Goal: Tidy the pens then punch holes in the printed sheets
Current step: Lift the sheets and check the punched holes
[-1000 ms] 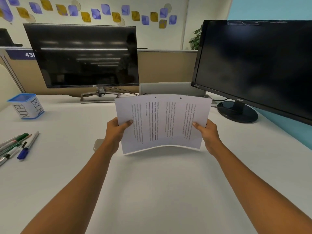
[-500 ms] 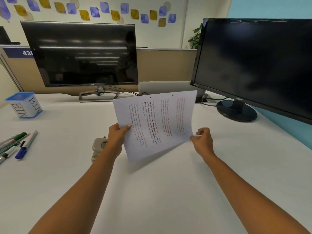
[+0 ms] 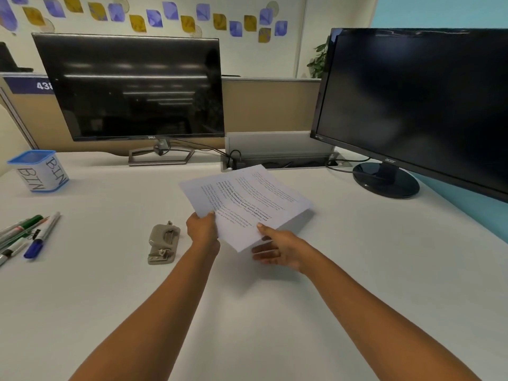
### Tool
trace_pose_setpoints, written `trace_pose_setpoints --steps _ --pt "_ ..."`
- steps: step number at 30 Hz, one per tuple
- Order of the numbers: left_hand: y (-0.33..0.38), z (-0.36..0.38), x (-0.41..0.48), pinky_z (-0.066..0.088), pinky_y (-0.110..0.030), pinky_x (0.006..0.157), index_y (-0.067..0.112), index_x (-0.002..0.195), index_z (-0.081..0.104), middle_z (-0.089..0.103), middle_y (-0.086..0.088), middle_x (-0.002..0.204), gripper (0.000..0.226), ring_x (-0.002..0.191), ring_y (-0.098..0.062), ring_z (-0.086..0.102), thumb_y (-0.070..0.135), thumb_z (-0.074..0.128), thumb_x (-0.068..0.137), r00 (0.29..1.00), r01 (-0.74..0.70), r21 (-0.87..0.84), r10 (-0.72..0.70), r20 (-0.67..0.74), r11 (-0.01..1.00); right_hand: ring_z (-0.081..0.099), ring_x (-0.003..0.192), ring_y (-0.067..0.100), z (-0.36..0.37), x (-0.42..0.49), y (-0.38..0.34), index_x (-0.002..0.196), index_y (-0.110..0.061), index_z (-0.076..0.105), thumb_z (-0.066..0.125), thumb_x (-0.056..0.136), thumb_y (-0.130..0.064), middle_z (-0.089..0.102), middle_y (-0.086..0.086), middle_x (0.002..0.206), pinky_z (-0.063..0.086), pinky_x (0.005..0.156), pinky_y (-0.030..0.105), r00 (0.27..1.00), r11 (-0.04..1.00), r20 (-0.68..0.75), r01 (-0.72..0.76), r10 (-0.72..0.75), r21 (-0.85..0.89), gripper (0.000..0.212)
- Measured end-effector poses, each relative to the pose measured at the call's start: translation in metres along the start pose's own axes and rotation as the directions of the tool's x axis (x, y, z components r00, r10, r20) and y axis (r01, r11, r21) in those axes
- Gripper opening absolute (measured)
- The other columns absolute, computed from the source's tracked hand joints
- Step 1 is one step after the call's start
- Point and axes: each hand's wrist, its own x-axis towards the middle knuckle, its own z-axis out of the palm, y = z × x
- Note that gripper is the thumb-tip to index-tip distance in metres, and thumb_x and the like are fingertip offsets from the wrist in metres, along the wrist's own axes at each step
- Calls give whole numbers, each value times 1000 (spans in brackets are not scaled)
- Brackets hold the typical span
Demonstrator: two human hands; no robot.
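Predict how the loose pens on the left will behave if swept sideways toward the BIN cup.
Probably they roll: the pens have slim, round barrels and lie loose on the smooth desk. They look light, so a sweep would likely scatter them rather than shift them as one bundle. They lie at slightly different angles, so a push may fan them out further.

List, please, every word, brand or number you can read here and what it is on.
"BIN" on two sides of the blue-rimmed cup.
"DELL" on the left monitor.
"acer" on the right monitor.
"438", partly hidden, on the partition sign.
The printed sheets and pens: too blurred to read.
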Motion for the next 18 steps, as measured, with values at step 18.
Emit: trace_pose_setpoints --steps 18 --pt "10 -19 26 50 -39 83 0 134 36 47 -27 131 57 98 -35 55 -18 51 82 978 164 75 -172 121 984 59 72 8 -54 19 -59 123 -8 54 56 89 0 63 9 119 46 42 10 1000 960 -10 -1 -2 -280 35"
